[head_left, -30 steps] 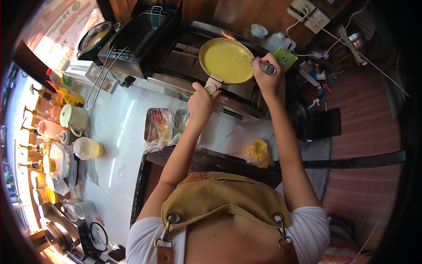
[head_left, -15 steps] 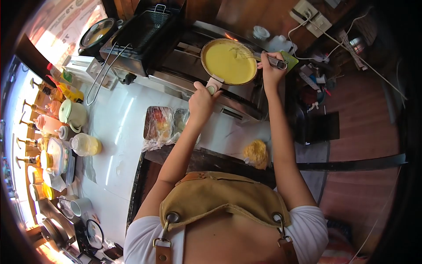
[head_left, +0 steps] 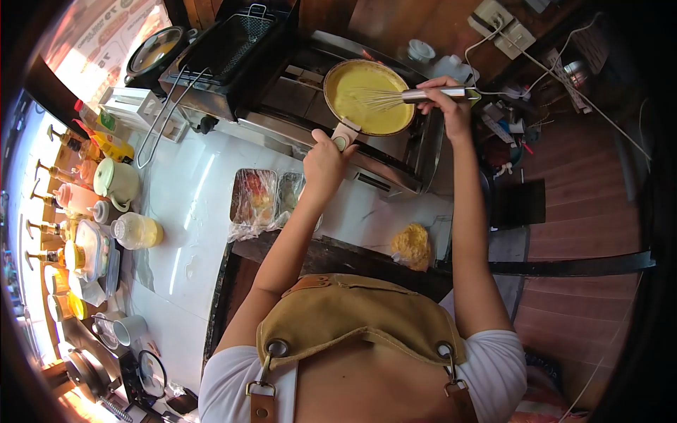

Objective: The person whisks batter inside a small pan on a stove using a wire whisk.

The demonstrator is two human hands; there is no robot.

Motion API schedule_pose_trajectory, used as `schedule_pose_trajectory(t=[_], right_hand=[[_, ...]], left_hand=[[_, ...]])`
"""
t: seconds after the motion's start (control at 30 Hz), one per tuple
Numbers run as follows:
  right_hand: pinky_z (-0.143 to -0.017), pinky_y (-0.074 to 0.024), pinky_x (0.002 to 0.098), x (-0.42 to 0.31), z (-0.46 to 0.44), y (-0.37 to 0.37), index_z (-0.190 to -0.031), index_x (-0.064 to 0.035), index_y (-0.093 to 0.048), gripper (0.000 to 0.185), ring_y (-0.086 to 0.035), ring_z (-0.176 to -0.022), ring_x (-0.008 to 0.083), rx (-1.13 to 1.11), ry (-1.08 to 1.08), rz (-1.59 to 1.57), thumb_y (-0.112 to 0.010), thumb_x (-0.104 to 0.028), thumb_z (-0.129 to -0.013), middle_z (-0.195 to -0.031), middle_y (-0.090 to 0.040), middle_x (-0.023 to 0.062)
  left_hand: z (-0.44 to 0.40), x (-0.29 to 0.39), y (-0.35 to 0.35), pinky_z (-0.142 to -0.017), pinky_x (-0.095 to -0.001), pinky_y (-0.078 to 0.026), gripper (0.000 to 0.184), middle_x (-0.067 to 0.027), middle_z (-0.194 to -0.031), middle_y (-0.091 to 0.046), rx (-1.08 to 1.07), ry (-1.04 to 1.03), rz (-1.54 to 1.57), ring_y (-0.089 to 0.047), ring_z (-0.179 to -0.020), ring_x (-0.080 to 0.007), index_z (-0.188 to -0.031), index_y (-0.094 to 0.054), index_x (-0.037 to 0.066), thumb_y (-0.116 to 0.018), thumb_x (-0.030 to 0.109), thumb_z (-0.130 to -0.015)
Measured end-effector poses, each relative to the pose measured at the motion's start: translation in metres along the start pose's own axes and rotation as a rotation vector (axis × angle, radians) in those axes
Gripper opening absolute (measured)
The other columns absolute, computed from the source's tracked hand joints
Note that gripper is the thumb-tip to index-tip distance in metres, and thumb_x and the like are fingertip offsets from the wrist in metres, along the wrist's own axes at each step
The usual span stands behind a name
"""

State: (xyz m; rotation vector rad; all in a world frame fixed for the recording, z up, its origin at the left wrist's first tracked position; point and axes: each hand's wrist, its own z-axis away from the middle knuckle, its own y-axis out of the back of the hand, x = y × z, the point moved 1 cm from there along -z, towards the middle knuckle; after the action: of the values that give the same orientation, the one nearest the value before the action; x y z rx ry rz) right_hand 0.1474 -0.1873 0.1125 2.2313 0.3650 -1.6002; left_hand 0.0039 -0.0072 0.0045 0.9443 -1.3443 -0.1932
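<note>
A round frying pan stands over the stove, filled with a smooth yellow liquid. My left hand is closed around the pan's pale handle, thumb on top. In my right hand is a whisk, gripped by its metal handle. The whisk's wires lie in the liquid near the middle of the pan, pointing left. A small orange flame shows just behind the pan's far rim.
A black grill with a wire basket stands left of the stove. Plastic-wrapped trays and a bag of yellow-orange food lie on the near counter. Several bottles and a pale green pot line the left side. Cords hang from a power outlet.
My right hand has moved right and slightly nearer, and the whisk has swung from the pan's far right side to its middle, now lying flatter. My left hand keeps its hold.
</note>
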Motion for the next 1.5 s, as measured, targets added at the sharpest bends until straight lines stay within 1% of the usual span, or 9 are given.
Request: schedule_pose_trajectory(t=[0.27,0.5,0.53,0.83,0.97,1.03,1.37,1.43,1.5], right_hand=[[-0.042,-0.0397,0.0212,-0.026,-0.022,-0.013,-0.071,-0.0011,-0.058,0.009,-0.052,-0.046,0.0082,0.230,0.270,0.272,-0.064,-0.008,-0.069,-0.058,-0.056,0.0031],[-0.060,-0.0457,0.0211,0.012,-0.036,-0.028,-0.078,-0.0003,-0.059,0.006,-0.057,-0.068,0.0092,-0.030,0.538,0.423,-0.062,-0.002,-0.073,-0.085,-0.061,0.0058],[-0.066,-0.0469,0.0227,0.012,-0.032,-0.026,-0.080,0.0015,-0.058,0.008,-0.058,-0.074,0.0122,-0.107,0.249,0.228,-0.061,0.001,-0.073,-0.091,-0.060,0.0084],[-0.057,-0.0459,0.0212,-0.033,-0.029,0.006,-0.076,0.0029,-0.059,0.011,-0.058,-0.067,0.0116,-0.362,0.084,0.113,-0.057,-0.003,-0.068,-0.084,-0.062,0.0108],[-0.060,-0.0456,0.0235,-0.048,-0.031,-0.010,-0.075,0.0027,-0.059,0.008,-0.056,-0.068,0.0140,-0.313,0.164,0.446,-0.054,0.001,-0.068,-0.083,-0.060,0.0094],[-0.068,-0.0456,0.0254,-0.045,-0.033,-0.031,-0.076,0.0020,-0.058,0.008,-0.057,-0.074,0.0165,-0.403,0.593,0.534,-0.057,0.001,-0.068,-0.083,-0.059,0.0091],[-0.053,-0.0417,0.0260,-0.032,0.003,-0.034,-0.070,-0.0010,-0.057,0.005,-0.055,-0.058,0.0173,-0.115,0.558,0.839,-0.059,-0.003,-0.066,-0.068,-0.056,0.0070],[-0.045,-0.0408,0.0229,-0.042,0.016,-0.023,-0.066,-0.0008,-0.058,0.004,-0.055,-0.050,0.0139,0.093,0.130,0.553,-0.058,-0.004,-0.068,-0.071,-0.060,0.0056],[-0.042,-0.0428,0.0215,-0.038,0.018,-0.017,-0.070,0.0012,-0.059,0.007,-0.055,-0.046,0.0133,0.140,0.035,0.411,-0.058,-0.005,-0.071,-0.074,-0.061,0.0076]], left_hand=[[0.000,-0.002,-0.003,-0.052,-0.0414,-0.048,0.056,-0.0202,-0.062,-0.059,0.032,-0.022,-0.008,-0.060,-0.060,-0.0375,-0.086,-0.034,-0.003,-0.067,0.040,-0.071],[0.000,-0.001,-0.001,-0.054,-0.0419,-0.048,0.056,-0.0214,-0.064,-0.059,0.023,-0.001,0.018,-0.060,-0.062,-0.0380,-0.087,-0.034,-0.003,-0.068,0.039,-0.071],[0.001,-0.001,-0.001,-0.054,-0.0421,-0.048,0.056,-0.0214,-0.064,-0.059,0.015,0.007,0.018,-0.060,-0.063,-0.0382,-0.087,-0.034,-0.003,-0.068,0.039,-0.071],[0.000,-0.003,-0.004,-0.052,-0.0408,-0.048,0.056,-0.0202,-0.062,-0.058,0.030,-0.020,0.001,-0.060,-0.060,-0.0370,-0.086,-0.034,-0.003,-0.067,0.040,-0.072],[0.000,-0.002,-0.003,-0.052,-0.0408,-0.048,0.056,-0.0200,-0.062,-0.058,0.023,-0.015,0.002,-0.060,-0.060,-0.0370,-0.086,-0.034,-0.003,-0.067,0.040,-0.072],[0.000,-0.001,-0.002,-0.056,-0.0436,-0.048,0.058,-0.0256,-0.067,-0.058,-0.011,0.002,0.025,-0.060,-0.066,-0.0409,-0.086,-0.034,-0.005,-0.066,0.042,-0.073],[0.000,0.001,0.002,-0.058,-0.0436,-0.048,0.059,-0.0257,-0.067,-0.059,-0.017,0.024,0.033,-0.060,-0.067,-0.0413,-0.087,-0.034,-0.005,-0.066,0.043,-0.073],[0.000,0.001,0.001,-0.058,-0.0437,-0.048,0.059,-0.0259,-0.068,-0.059,-0.016,0.020,0.032,-0.060,-0.068,-0.0414,-0.087,-0.034,-0.005,-0.066,0.042,-0.073],[-0.001,-0.001,0.000,-0.058,-0.0438,-0.048,0.059,-0.0259,-0.068,-0.059,-0.017,0.022,0.033,-0.060,-0.068,-0.0414,-0.087,-0.034,-0.005,-0.066,0.042,-0.073]])
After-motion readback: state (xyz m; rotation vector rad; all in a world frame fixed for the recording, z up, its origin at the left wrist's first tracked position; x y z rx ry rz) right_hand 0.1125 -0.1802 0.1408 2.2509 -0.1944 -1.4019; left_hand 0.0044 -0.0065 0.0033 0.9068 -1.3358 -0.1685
